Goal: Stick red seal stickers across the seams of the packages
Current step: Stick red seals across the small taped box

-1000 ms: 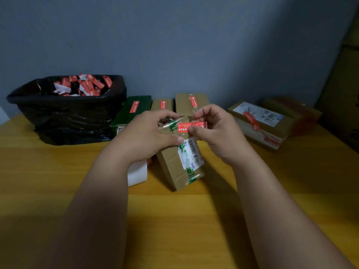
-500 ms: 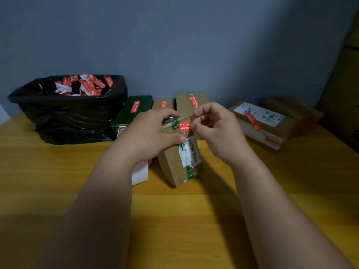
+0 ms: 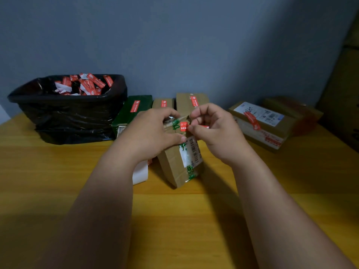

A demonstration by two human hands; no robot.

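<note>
A brown cardboard package with green-printed tape and a white barcode label (image 3: 180, 162) is stood tilted on the yellow wooden table (image 3: 194, 220), at the middle of the view; it serves as the landmark for what follows.

The upper part of the package is gripped by the left hand (image 3: 153, 134), with the fingers curled over its far top edge and the thumb laid across its near face.

A red rectangular seal sticker with white print (image 3: 183, 126) is seen at the top of the package, just right of the green tape. One end is pinched between the thumb and curled fingers of the right hand (image 3: 215, 131). Whether the other end is already stuck down cannot be told.

A white roll of backing paper (image 3: 140, 172) is placed just left of the package, partly hidden by the left forearm.

Behind the package, against the blue-grey wall (image 3: 174, 45), a dark green box (image 3: 134, 111) and two brown cardboard boxes (image 3: 164, 103) (image 3: 192, 102) are ranged side by side, each marked with a red sticker on top.

Far left of the package a bin lined with black plastic (image 3: 68, 117) is set, filled with red and white paper scraps (image 3: 85, 84).

To the right of the package, well apart, a brown parcel with a white shipping label and a red sticker (image 3: 260, 121) is laid, with another brown box (image 3: 295, 111) behind it.
</note>
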